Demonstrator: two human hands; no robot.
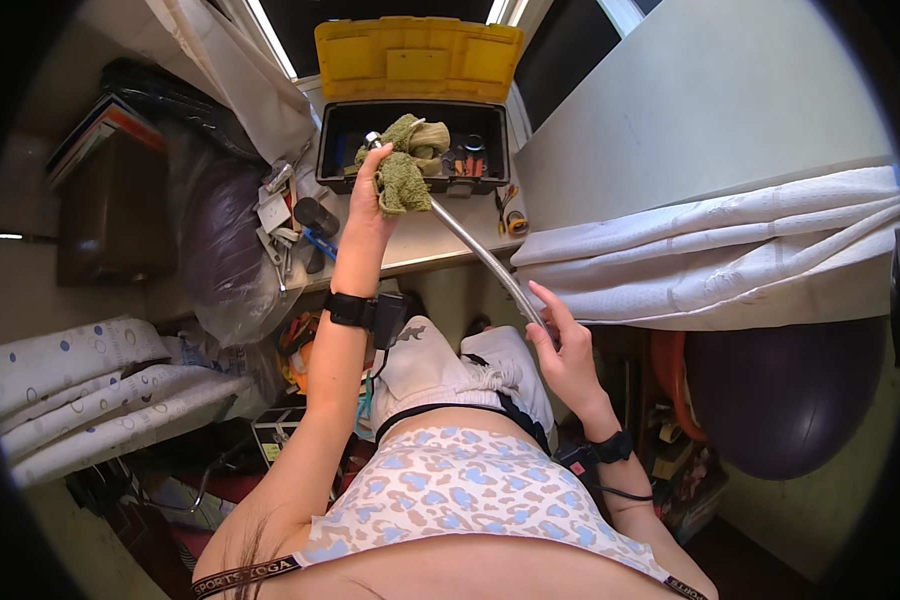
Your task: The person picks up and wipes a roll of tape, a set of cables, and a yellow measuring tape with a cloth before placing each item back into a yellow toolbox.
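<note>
My left hand point(369, 184) grips a green terry cloth point(403, 186) wrapped around the upper part of a braided metal hose point(487, 259). A chrome nut point(373, 139) on the hose's end sticks out above my thumb. The hose runs down to the right in a gentle curve. Its lower end lies in my right hand point(568, 358), between the thumb and fingers, with the index finger extended; the tip is hidden there. Behind the cloth stands an open black toolbox point(337, 181) with its yellow lid point(420, 64) raised. A beige-green bundle point(430, 137) shows at the toolbox opening.
Left on the ledge point(412, 244) are white switch plates point(274, 212), a dark cylinder point(316, 216) and a blue-handled tool point(320, 244). A yellow-black tape measure point(517, 223) lies right of the toolbox. White curtain fabric point(705, 247) borders the right side; a plastic-wrapped bundle point(229, 217) stands left.
</note>
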